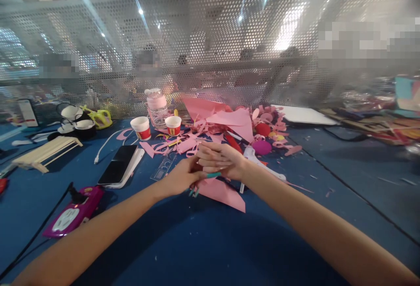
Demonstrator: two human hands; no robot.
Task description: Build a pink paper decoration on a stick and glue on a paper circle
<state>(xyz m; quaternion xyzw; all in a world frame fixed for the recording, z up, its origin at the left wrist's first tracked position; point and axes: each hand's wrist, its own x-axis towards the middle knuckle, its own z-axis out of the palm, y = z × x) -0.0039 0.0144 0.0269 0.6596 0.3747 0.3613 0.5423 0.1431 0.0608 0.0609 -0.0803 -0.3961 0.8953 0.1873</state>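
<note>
Head view, one entry.

Item 1. Left hand [180, 177]: seen reaching in from lower left, fingers curled closed around a teal-handled tool, taken to be scissors [203, 182]. Only the teal handle tips are shown, one by the fingertips and others below the hand; the blades are hidden, so how far they are parted cannot be told.

Item 2. Right hand [220, 161]: seen coming in from lower right, fingers extended and laid together, pointing left across the left hand's knuckles. It rests on or pinches the upper edge of the pink paper [223, 192]; the exact grip is covered by the fingers and cannot be told.

Item 3. Pink paper: found directly beneath and just in front of both hands, on the blue table [203, 242]. Its long axis is set from the hands toward lower right, ending in a corner nearer the wearer. The right hand is placed closer to the sheet's body; the left hand meets it at its left edge, where the scissors are held.

Item 4. Surroundings: a heap of pink scraps [210, 135] is recorded just beyond the hands, with a magenta ball [261, 147] at its right. Two paper cups [141, 127] and a bottle [156, 106] are set further back. A phone [120, 165] and a clear ruler [166, 166] are laid to the left, near the left forearm.
</note>
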